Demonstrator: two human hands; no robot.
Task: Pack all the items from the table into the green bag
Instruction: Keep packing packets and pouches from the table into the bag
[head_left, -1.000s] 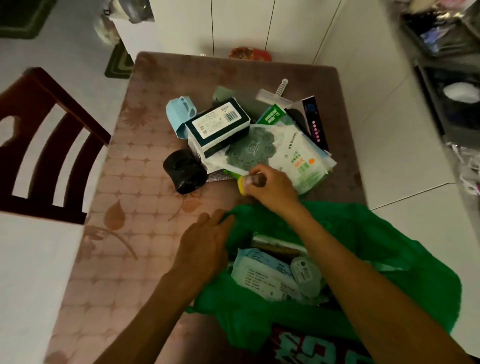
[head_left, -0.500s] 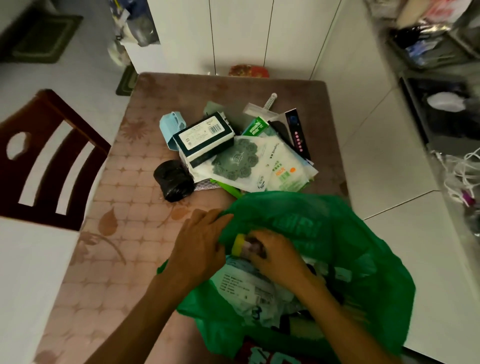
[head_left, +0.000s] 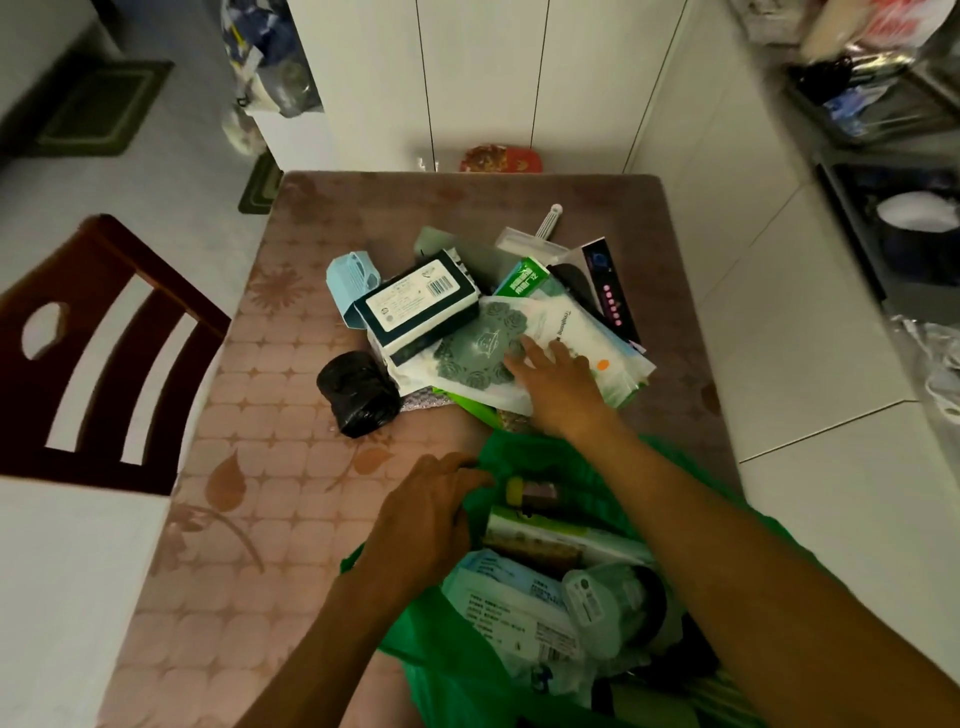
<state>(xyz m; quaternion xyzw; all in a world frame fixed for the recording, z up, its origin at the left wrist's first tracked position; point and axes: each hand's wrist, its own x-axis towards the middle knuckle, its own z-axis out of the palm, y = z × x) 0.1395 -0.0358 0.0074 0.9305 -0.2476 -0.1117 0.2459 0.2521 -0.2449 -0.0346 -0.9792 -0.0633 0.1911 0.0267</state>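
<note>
Now two bare hands work at one crinkled green plastic bag at the table's 6 o'clock edge.
Left hand grips the bag's rim; right hand, fingers spread flat, rests on one white flat pouch in the pile at 12 o'clock, with one dark box and one black roll at 10 o'clock.

No legible text on any packaging
</note>
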